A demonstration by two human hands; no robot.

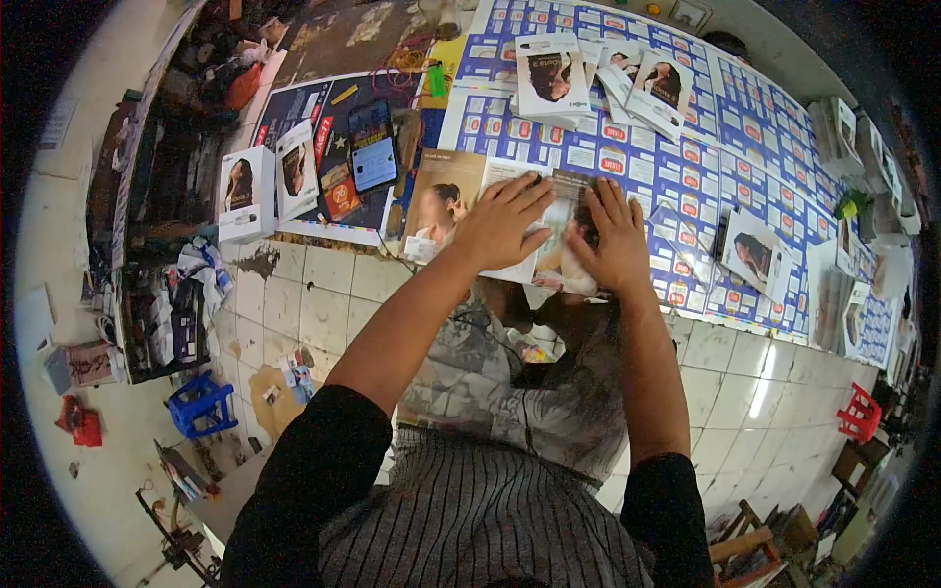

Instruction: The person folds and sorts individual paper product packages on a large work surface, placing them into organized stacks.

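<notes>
A flat printed sheet (441,169) with photo panels of a person and a white panel lies at the table's near edge. My left hand (507,223) rests on its middle, fingers stretched out and palm down. Across the right part of the sheet, my right hand (615,235) lies flat with its fingers extended. Neither hand grips anything. Part of the sheet is hidden under both hands, so I cannot tell whether it is a leaflet or an unfolded carton.
Blue-and-white printed sheets (676,181) cover the table. Small white boxes form a pile (554,83) at the back; one box (755,257) lies at right, others (245,186) stand at left beside a phone (372,147). Blue (199,404) and red (859,414) stools stand on the floor.
</notes>
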